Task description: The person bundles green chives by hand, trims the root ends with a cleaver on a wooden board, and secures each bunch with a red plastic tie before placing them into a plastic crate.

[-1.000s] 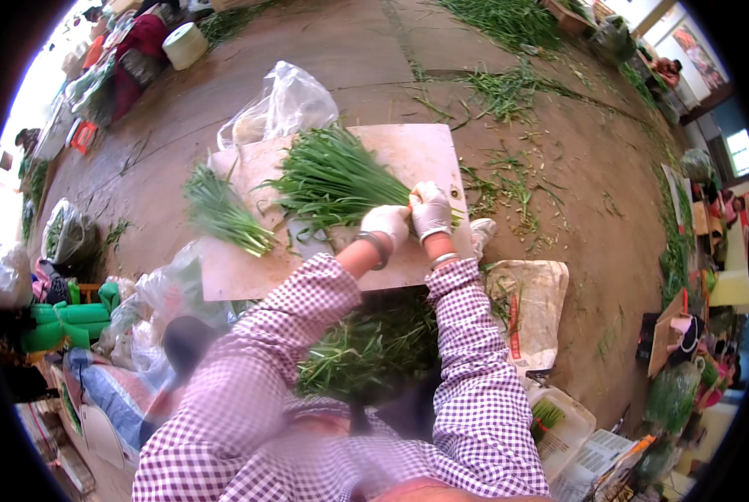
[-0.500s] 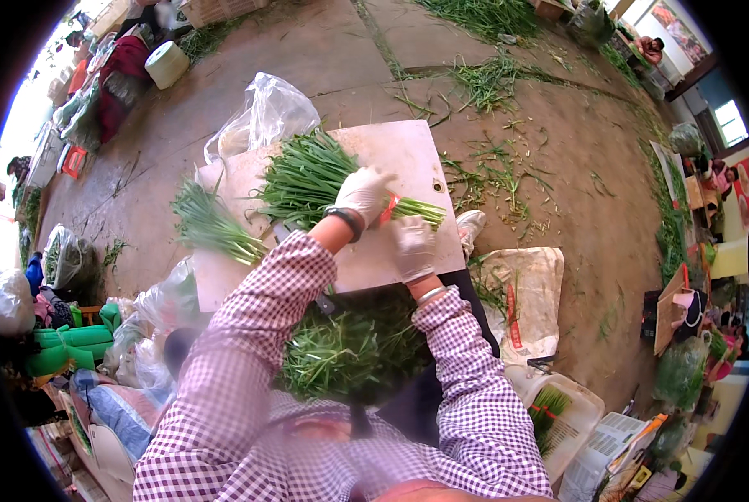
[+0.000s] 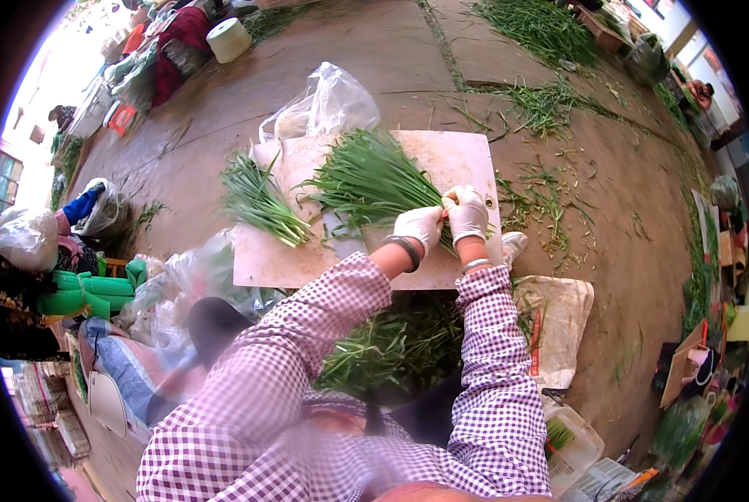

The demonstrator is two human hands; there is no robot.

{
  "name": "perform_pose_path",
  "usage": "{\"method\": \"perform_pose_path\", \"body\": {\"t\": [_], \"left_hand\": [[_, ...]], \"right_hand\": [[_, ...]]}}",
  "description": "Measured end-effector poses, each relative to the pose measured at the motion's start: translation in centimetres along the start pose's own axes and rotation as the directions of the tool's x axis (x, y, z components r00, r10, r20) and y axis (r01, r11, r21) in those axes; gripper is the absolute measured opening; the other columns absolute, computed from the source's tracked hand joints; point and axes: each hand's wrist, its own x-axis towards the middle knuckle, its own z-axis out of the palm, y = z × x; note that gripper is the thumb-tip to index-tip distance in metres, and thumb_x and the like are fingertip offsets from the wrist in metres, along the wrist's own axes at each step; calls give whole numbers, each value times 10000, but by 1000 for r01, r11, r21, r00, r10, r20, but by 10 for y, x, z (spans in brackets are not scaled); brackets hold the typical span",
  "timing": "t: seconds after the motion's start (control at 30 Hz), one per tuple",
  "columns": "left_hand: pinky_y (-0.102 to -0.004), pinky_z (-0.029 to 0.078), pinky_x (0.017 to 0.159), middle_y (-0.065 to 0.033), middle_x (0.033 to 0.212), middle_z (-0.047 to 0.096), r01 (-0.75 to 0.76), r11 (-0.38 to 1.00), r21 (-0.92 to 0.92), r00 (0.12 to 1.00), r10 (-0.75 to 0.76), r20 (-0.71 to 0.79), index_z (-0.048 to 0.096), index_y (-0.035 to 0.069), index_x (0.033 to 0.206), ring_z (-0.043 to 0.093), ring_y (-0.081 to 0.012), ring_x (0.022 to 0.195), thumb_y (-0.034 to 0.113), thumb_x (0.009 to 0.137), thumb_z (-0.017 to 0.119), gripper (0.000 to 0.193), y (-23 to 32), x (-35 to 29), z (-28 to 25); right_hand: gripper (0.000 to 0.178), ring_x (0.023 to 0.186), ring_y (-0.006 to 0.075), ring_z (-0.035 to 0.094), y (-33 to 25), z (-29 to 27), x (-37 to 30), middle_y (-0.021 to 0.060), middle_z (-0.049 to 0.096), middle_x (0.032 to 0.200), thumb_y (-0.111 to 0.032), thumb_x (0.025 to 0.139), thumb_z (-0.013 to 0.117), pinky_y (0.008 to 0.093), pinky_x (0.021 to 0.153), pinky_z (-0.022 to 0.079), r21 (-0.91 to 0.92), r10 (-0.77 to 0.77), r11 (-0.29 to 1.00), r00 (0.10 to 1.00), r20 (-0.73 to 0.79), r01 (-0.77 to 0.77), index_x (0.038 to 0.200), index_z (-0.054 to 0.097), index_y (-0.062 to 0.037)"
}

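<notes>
Apparently, the step in hand is fastening the large bunch of chive-like greens [image 3: 374, 176] near its stem ends: a bit of red band [image 3: 445, 215] shows between the two white-gloved hands. The bunch lies on the pale board [image 3: 278, 266], across its middle and right part, to the right of a smaller bunch of greens [image 3: 266, 201]. The left hand [image 3: 420, 227] is curled narrow over the stems, though whether it grips them or the band I cannot tell; the right hand [image 3: 467, 212], just beside it, has its fingers drawn together in a pinch on the red band. The next move, I judge, calls for snug, even tension, with the stems gathered so that none slips out. The large bunch's long axis runs aslant: its leaf tips fan out leftward and away from the person, its stem ends point rightward and toward the body.
</notes>
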Motion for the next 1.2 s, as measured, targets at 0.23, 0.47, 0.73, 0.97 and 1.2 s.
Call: {"method": "perform_pose_path", "body": {"t": [0.23, 0.47, 0.73, 0.97, 1.2], "left_hand": [[-363, 524, 681, -54, 839, 695, -356, 737, 575, 908, 419, 25, 697, 156, 877, 688, -220, 790, 194, 806, 623, 109, -13, 40, -4], [-395, 455, 859, -80, 995, 617, -573, 728, 376, 817, 541, 199, 678, 125, 975, 598, -267, 987, 156, 751, 666, 226, -4, 58, -15], [-443, 424, 922, -168, 1130, 568, -225, 971, -75, 893, 175, -414, 531, 77, 1284, 519, -363, 1046, 116, 807, 629, 489, -56, -60, -35], [-476, 442, 939, -182, 1173, 552, -38, 987, -154, 942, -16, -334, 496, 72, 1308, 530, -401, 1061, 83, 774, 653, 557, -99, -188, -42], [-465, 436, 961, -192, 1223, 534, 75, 982, -173, 962, -117, -246, 484, 66, 1326, 520, -395, 1117, 96, 781, 669, 576, -132, -245, -43]], "right_hand": [[135, 783, 288, 589, 13, 1, -44, 86, 583, 845, -209, 827, 680, 405, 685, 494, -476, -380, 848, 893, -240, 233, 882, 602, -114], [137, 819, 296, 576, 16, 43, -89, 101, 576, 855, -218, 853, 646, 426, 698, 487, -338, -384, 890, 903, -193, 306, 926, 609, -108], [112, 845, 359, 614, -70, 46, -159, 139, 636, 859, -158, 799, 677, 469, 768, 491, -2, -135, 990, 960, 246, 140, 858, 653, -66], [330, 969, 355, 575, -125, 85, -173, 175, 588, 1006, -183, 751, 737, 464, 844, 486, -17, -136, 989, 933, 332, 150, 1022, 580, -80], [524, 1060, 325, 565, -167, 79, -173, 143, 565, 1102, -229, 712, 810, 421, 892, 492, -323, -4, 929, 880, 475, 179, 1122, 528, -62]]}}
